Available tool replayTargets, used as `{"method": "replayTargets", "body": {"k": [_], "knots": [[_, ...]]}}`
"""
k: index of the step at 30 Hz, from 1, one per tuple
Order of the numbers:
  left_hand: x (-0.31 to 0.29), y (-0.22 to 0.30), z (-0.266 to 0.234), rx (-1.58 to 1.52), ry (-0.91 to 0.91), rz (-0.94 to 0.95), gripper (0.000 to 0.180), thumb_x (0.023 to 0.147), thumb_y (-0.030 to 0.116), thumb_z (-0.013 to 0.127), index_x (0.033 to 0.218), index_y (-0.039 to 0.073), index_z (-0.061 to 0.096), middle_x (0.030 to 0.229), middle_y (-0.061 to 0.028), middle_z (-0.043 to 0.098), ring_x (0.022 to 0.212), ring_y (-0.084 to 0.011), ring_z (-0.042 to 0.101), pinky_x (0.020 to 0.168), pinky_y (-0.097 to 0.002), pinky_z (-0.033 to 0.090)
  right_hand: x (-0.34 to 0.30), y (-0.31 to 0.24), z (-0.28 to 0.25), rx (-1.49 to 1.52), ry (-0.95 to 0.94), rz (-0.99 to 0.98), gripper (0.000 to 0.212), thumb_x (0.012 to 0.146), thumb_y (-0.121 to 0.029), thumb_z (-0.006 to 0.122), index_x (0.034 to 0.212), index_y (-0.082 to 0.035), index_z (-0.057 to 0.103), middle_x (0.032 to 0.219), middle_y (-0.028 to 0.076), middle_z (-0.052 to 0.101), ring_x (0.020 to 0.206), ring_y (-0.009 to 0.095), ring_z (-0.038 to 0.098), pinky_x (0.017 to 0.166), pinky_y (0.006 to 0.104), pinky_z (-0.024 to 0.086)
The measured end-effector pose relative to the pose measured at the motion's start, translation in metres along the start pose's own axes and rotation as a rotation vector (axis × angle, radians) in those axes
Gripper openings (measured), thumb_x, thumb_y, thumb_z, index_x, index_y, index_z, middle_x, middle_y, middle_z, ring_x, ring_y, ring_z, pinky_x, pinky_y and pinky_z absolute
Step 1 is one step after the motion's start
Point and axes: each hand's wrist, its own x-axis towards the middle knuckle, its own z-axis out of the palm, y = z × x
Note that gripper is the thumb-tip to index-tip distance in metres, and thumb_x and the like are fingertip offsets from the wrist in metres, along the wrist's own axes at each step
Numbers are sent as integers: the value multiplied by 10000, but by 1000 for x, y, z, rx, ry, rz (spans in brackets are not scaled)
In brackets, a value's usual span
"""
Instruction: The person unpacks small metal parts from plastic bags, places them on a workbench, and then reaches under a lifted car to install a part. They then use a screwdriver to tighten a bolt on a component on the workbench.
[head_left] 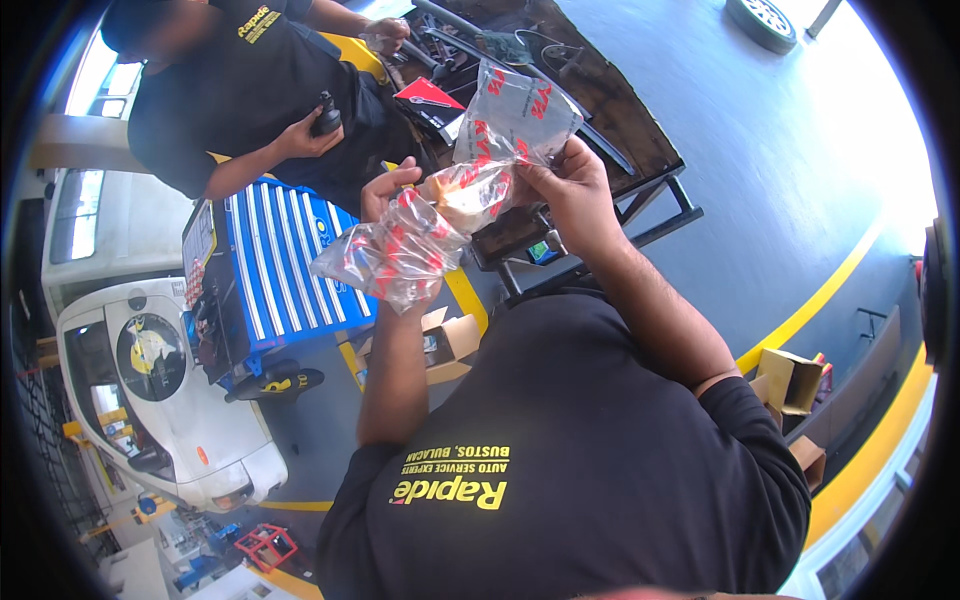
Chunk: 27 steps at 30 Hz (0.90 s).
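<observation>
Left hand [388,188] holds and right hand [582,200] pinches a crumpled clear plastic bag [400,250] near the table [648,150], the pale item [465,196] inside seemingly still enclosed, so any unwrapping looks unfinished.

Ahead of the person's torso [590,400], both bare forearms are raised. The left forearm [393,375] stands nearly straight out, left grip [391,188] mostly hidden, fingers curled. Right of the torso, the right elbow bends; the forearm [660,290] angles inward, right grip [580,198] pinching thumb against fingers.
</observation>
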Motion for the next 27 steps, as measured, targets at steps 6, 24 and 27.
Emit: {"method": "replayTargets", "body": {"k": [6,24,27], "knots": [[-22,-24,-20,-229,82,-105,572,900,115,812,1394,18,542,1421,-151,604,1354,-278,576,1182,-446,451,15,17,-46,25,134,68,146,1002,-38,674,1134,-17,616,1011,94,741,870,176,746,754,342,658],[8,-16,-22,-415,50,-380,202,1024,127,682,1176,-7,688,1104,-90,745,952,-149,739,768,-296,651,44,-28,-127,-419,402,-109,947,936,-68,698,1632,1,59,1472,273,474,1283,345,595,1022,438,538],[16,-9,0,-389,-14,-373,179,1030,136,680,1138,-5,691,1055,-68,743,938,-132,733,780,-302,649,30,-42,-90,-484,92,-155,640,1011,-141,627,1556,1,323,1387,172,574,1288,245,577,1044,381,506]]}}
